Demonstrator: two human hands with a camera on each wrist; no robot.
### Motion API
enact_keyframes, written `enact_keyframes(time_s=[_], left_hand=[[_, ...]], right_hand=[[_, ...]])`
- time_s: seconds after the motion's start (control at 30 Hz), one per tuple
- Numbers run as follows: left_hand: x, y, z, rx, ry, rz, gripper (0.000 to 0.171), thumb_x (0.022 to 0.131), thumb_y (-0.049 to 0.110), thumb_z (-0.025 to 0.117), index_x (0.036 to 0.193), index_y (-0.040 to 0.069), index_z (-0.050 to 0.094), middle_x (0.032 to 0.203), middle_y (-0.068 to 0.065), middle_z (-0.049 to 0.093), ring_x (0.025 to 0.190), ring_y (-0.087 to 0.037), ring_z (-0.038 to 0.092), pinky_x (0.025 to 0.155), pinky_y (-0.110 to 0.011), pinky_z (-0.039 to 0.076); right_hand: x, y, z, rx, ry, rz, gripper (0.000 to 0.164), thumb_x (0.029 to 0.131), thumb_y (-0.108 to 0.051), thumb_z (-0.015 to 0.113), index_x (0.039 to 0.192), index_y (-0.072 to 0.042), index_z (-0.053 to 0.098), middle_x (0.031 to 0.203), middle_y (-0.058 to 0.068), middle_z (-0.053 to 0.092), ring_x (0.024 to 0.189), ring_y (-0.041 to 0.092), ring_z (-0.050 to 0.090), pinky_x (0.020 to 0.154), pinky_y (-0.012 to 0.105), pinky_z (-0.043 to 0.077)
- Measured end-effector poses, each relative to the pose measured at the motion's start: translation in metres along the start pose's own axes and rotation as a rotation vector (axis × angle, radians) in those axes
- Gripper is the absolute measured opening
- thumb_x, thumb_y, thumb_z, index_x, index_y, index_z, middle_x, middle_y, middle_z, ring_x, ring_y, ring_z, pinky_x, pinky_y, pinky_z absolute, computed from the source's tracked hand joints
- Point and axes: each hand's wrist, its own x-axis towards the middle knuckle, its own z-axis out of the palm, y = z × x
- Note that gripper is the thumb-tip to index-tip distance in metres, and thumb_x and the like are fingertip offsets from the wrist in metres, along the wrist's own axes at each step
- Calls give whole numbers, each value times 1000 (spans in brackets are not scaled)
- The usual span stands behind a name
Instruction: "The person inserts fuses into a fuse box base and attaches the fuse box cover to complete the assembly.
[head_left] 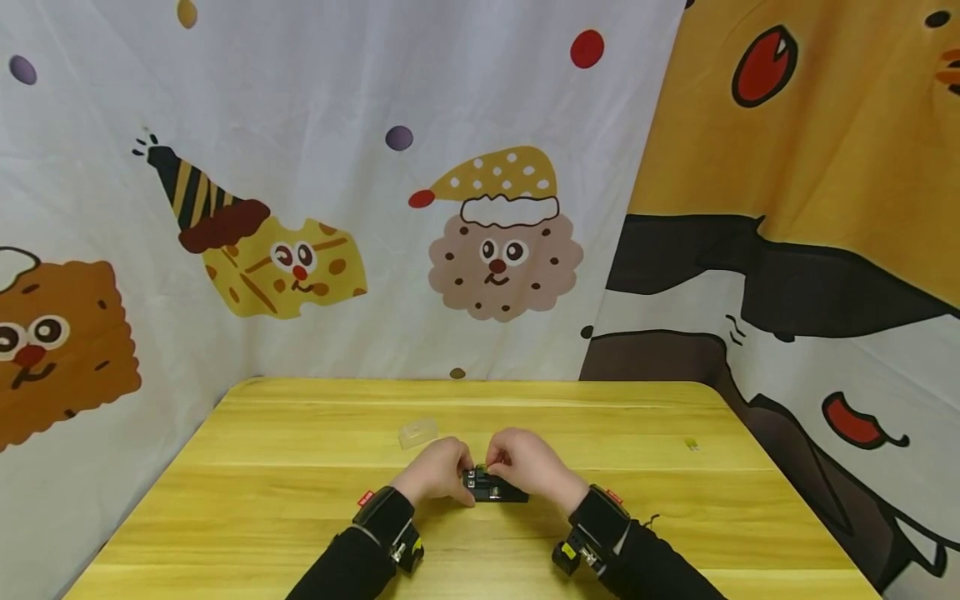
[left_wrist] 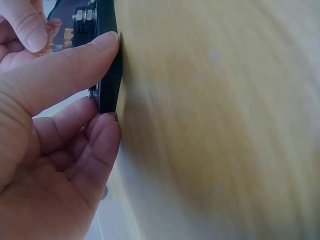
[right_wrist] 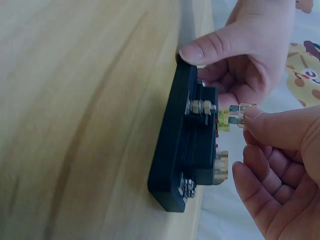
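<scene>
A black fuse block (head_left: 501,493) with metal screw terminals (right_wrist: 201,107) sits on the wooden table, its long side across the front. My left hand (head_left: 438,471) grips its left end, thumb on one side and fingers on the other. Between the thumb and index finger of my right hand (head_left: 531,465) is a clear blade fuse (right_wrist: 245,114). Its two metal prongs point at the block and stand just off its top face. In the right wrist view a yellow fuse (right_wrist: 224,121) and a pale amber fuse (right_wrist: 221,166) are seated in the block.
A clear plastic box (head_left: 417,432) lies on the table (head_left: 300,517) beyond my left hand. Small yellow-green pieces (head_left: 692,445) lie far to the right. A printed cloth (head_left: 337,67) hangs behind the table's back edge.
</scene>
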Motion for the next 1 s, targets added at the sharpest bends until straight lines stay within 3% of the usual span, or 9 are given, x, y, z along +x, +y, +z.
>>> enact_keyframes(time_s=[0.4, 1.0], left_hand=[[-1, 0, -1, -11, -10, 4, 36, 58, 10, 95, 80, 5, 67, 67, 3, 52, 60, -9, 45, 58, -26, 40], [0, 1, -1, 2, -13, 4, 36, 57, 10, 95, 78, 5, 67, 66, 4, 51, 59, -9, 44, 57, -26, 39]], right_hand=[[0, -4, 7, -20, -36, -11, 9, 88, -15, 77, 84, -12, 69, 80, -9, 57, 73, 5, 55, 67, 23, 48], [0, -7, 9, -42, -25, -3, 12, 85, -10, 79, 82, -14, 68, 79, -10, 56, 70, 4, 52, 65, 22, 47]])
